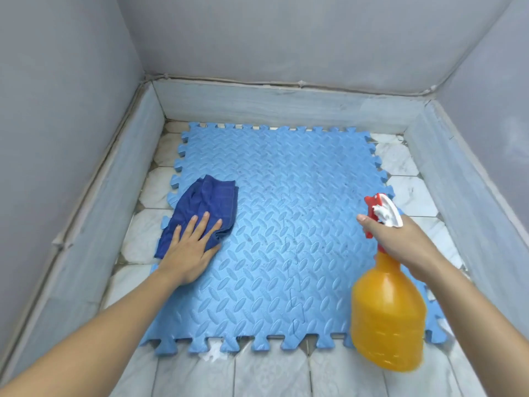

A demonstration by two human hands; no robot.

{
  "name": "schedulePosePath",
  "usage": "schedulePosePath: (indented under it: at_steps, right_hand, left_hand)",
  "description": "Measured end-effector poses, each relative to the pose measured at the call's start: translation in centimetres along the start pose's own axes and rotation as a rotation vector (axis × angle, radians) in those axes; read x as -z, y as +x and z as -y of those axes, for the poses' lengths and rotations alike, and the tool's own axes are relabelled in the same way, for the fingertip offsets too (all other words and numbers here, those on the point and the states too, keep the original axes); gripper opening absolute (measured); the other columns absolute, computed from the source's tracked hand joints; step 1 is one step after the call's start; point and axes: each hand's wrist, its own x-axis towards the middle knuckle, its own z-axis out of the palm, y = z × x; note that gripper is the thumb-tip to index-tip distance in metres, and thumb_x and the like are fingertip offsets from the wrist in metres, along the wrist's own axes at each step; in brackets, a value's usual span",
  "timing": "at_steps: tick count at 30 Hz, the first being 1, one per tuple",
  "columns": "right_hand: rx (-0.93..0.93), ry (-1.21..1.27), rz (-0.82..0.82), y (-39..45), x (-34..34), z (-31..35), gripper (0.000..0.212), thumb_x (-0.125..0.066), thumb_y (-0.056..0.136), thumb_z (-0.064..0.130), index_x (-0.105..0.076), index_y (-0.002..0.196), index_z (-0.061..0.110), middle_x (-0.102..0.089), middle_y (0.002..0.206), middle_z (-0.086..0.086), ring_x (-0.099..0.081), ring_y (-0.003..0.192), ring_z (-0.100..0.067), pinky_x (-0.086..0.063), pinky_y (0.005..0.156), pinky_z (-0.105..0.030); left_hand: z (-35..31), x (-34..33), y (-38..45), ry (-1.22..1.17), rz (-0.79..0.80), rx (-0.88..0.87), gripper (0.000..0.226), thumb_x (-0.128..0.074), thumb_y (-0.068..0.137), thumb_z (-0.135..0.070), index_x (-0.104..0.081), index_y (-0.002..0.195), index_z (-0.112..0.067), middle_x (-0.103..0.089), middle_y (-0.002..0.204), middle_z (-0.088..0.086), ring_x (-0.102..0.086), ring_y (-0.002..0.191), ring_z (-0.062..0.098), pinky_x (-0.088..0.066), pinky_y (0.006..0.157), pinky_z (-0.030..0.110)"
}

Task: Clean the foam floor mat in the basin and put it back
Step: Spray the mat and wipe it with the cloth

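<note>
Left hand (pixel 192 247) lies flat, fingers straight and slightly spread, pressing a dark blue cloth (pixel 200 210) onto the foam mat (pixel 286 224) near the mat's left edge. Cloth is bunched, partly hanging over that edge onto the basin floor (pixel 148 233). Right hand (pixel 400 242) is curled round the neck of an orange spray bottle (pixel 388 313), index finger stretched forward beside the red and white trigger head (pixel 383 209). Bottle is in the air over the mat's right edge, nozzle pointing away from the camera. Blue mat lies flat on the pale tiled floor, filling most of it, interlocking tabs all round; tile shows along the left, right and near edges. Mat sits under both hands. Low grey walls (pixel 257 104) surround the basin.
</note>
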Motion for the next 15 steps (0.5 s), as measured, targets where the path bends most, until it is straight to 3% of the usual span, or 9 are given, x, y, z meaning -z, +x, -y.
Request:
schedulePosePath:
  at_steps: [3,7,11,15]
  right_hand:
    - [-0.032,-0.132,0.165,-2.0,-1.4,-1.3,0.039,-0.066,0.083,0.053,-0.068,0.085,0.014,-0.071,0.071,-0.004,-0.061,0.062,-0.024,-0.056,0.075,-0.043]
    - [-0.012,-0.332,0.279,-5.0,-4.5,-2.7,0.042,-0.061,0.086,0.054,-0.063,0.091,0.012,-0.069,0.078,-0.007,-0.065,0.075,-0.027,-0.053,0.076,-0.040]
    - [0.111,-0.405,0.419,-8.4,-7.2,-3.2,0.029,-0.056,0.089,0.055,-0.059,0.088,0.025,-0.066,0.085,0.003,-0.061,0.087,-0.020,-0.050,0.079,-0.040]
    - [0.244,-0.508,0.495,-12.3,-9.2,-2.3,0.030,-0.046,0.094,0.054,-0.048,0.083,0.027,-0.061,0.086,0.007,-0.046,0.094,-0.014,-0.046,0.078,-0.036]
  left_hand:
    - [0.2,1.1,0.0,-0.108,0.017,-0.003,0.054,-0.025,0.100,-0.049,-0.004,0.149,-0.042,0.006,0.161,-0.010,0.008,0.148,0.012,0.002,0.120,0.041]
    - [0.1,1.8,-0.2,-0.209,0.008,0.028,0.056,-0.029,0.102,-0.040,-0.003,0.151,-0.030,-0.002,0.161,-0.009,0.002,0.148,0.010,0.001,0.121,0.037]
    - [-0.2,1.6,0.0,-0.365,-0.005,0.100,0.058,-0.030,0.102,-0.042,-0.008,0.153,-0.025,-0.006,0.161,-0.009,0.003,0.147,0.005,0.005,0.119,0.033]
    - [-0.9,2.2,0.0,-0.617,0.008,0.315,0.060,-0.028,0.098,-0.054,-0.013,0.152,-0.032,-0.008,0.161,-0.008,0.005,0.149,0.020,0.003,0.118,0.039]
